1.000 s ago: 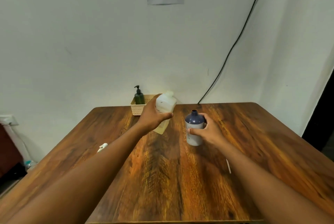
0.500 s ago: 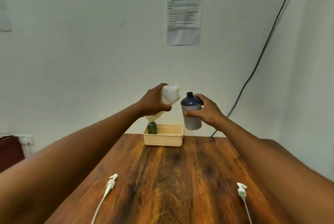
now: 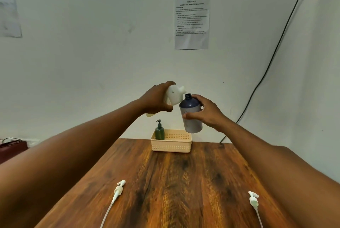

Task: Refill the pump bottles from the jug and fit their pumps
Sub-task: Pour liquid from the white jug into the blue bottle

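Note:
My left hand (image 3: 157, 100) grips a white jug (image 3: 173, 96), tilted so its spout points right, close to the open neck of a blue-grey bottle (image 3: 191, 115). My right hand (image 3: 206, 113) holds that bottle in the air, leaning slightly left, well above the wooden table (image 3: 174, 181). No liquid stream is visible between them. Two white pumps with long tubes lie on the table, one pump (image 3: 118, 189) near left, the other pump (image 3: 253, 200) near right.
A cream plastic basket (image 3: 171, 144) stands at the table's far edge against the wall, with a dark green pump bottle (image 3: 159, 131) in its left end. A black cable (image 3: 265, 73) runs down the wall at right. A dark red object (image 3: 12, 147) sits far left.
Both hands lifted the jug and the bottle off the table into the air and brought them together. The jug's spout has come closer to the bottle neck, and my view has tilted upward.

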